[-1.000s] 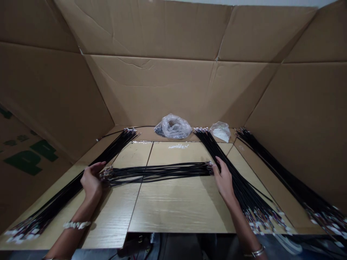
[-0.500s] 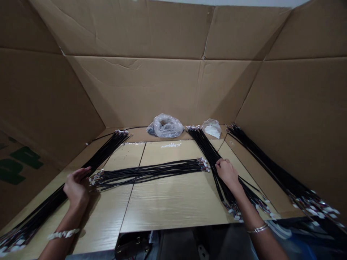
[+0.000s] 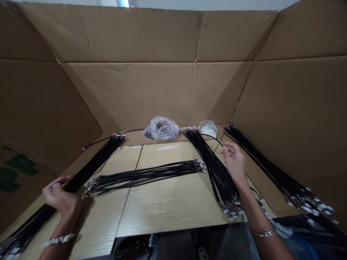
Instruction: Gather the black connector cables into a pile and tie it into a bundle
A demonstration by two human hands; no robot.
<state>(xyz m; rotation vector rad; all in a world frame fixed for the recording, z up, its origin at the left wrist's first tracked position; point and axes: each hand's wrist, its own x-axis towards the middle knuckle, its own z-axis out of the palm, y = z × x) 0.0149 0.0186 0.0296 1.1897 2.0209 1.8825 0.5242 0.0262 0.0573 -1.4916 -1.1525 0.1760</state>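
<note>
Handling these light, floppy black cables (image 3: 143,177)? Grab the bundled connectors (image 3: 89,187) just right of your half-open, empty-looking left hand (image 3: 61,201), while your right hand (image 3: 234,162) seems pinched on one loose strand (image 3: 213,138).

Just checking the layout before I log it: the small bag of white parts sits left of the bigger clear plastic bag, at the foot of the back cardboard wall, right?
Not quite: the head view shows the small bag of white parts to the right of the bigger clear plastic bag, at the foot of the back cardboard wall.
</note>
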